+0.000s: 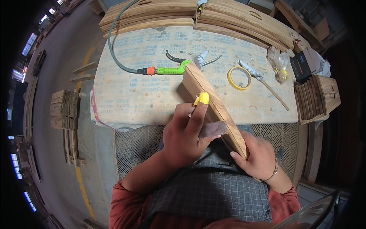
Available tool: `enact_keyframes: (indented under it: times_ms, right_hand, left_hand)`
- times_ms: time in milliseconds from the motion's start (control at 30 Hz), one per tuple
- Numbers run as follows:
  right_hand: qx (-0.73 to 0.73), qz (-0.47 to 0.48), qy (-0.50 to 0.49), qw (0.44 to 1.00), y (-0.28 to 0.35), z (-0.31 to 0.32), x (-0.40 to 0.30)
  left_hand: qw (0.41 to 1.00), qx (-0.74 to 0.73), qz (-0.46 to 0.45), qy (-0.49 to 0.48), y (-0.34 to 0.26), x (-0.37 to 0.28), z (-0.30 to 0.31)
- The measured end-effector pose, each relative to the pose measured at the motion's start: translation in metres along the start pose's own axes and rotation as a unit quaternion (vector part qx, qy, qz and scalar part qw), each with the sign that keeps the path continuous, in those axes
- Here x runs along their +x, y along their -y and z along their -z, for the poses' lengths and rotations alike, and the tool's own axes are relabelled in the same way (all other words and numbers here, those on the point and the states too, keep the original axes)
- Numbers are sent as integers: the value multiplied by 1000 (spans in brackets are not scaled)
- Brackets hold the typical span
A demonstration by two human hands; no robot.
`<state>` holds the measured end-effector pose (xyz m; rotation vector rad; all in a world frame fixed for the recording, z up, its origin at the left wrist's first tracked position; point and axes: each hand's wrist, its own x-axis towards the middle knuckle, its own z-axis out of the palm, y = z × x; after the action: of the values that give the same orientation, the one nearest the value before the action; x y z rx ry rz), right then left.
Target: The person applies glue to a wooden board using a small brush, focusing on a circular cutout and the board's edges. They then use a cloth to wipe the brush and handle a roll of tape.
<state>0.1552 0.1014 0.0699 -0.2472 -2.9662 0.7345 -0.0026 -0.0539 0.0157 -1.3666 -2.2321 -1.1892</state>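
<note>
A grooved wooden board (218,106) stands on edge, tilted, from above the table down toward my lap. My right hand (257,156) grips its near end, thumb on one side and fingers on the other. My left hand (187,131) holds a folded piece of sandpaper (213,129) between thumb and fingers, and the strip's end lies against the board's edge. Yellow tape (203,98) wraps one left fingertip, which is close to the board. Past the board's far end lies a green air blow gun (171,70) on the paper-covered table (134,97).
A yellow tape roll (239,78) and a stick with a wrapped end (274,94) lie on the right. Stacked wooden boards (154,13) line the back, with an air hose (112,43) before them. A plastic bag (278,63) and upright wooden pieces (310,97) are at the right edge.
</note>
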Motion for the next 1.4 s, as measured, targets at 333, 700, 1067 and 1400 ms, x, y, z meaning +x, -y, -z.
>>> enact_keyframes:
  times_ms: [333,700,1067,1400]
  right_hand:
    - [4,-9,4,1000,0,-2,-2]
    - [3,-1,0,1000,-1,-1,-1]
    - [6,6,-4,1000,1,-1,0]
    - [4,1,3,1000,2,1,0]
  left_hand:
    - [996,-56,-52,-54,2,3,3]
    - [996,-64,-68,17,-9,-10,7]
    - [967,-166,108,163,25,-13,45]
    - [998,-41,48,-19,13,-4,36]
